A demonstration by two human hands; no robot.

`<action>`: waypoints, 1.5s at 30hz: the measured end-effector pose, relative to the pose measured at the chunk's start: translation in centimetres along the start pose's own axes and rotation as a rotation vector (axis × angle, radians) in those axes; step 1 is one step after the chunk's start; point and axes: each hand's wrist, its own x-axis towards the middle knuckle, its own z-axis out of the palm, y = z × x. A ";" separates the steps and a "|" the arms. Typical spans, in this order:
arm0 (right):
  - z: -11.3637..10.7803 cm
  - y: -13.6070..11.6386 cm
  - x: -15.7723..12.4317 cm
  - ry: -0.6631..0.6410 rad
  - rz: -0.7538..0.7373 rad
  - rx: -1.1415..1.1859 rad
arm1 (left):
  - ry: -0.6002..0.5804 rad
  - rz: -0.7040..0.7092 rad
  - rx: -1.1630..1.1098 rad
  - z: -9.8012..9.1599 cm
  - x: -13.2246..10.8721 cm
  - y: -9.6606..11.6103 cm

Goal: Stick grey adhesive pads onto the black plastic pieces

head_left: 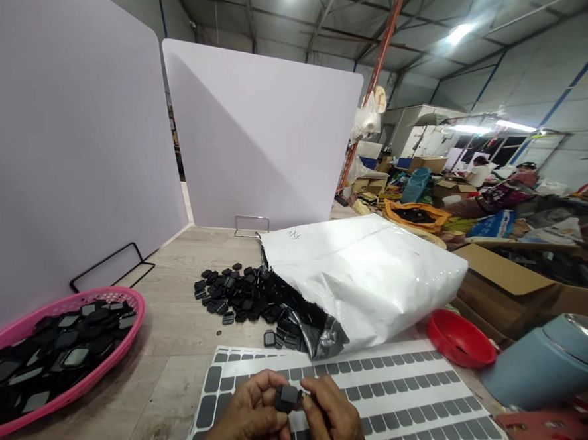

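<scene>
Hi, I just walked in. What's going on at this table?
A person is working with both hands on a small dark piece: the left hand holds it, while the right hand's fingertips are at its edge. Both hands are above sheets with rows of grey rounded squares. Beyond them, a pile of dark pieces lies at the open end of a white bag. A pink basket on the left holds more.
</scene>
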 end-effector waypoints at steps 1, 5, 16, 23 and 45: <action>0.2 0.1 -0.1 0.003 -0.035 -0.036 | -0.012 0.005 -0.006 -0.2 0.2 -0.3; 0.2 0.0 0.0 -0.072 -0.115 -0.115 | -0.043 0.033 -0.020 -0.9 0.6 -1.1; 1.1 1.1 -0.6 -0.080 -0.150 -0.176 | -0.076 0.030 0.009 -0.3 0.1 -0.2; 1.5 1.9 -0.9 -0.076 -0.163 -0.216 | -0.033 0.022 0.071 -0.2 0.0 -0.2; 1.5 1.2 -0.7 0.016 -0.169 -0.185 | -0.030 0.038 -0.010 0.4 -0.3 0.0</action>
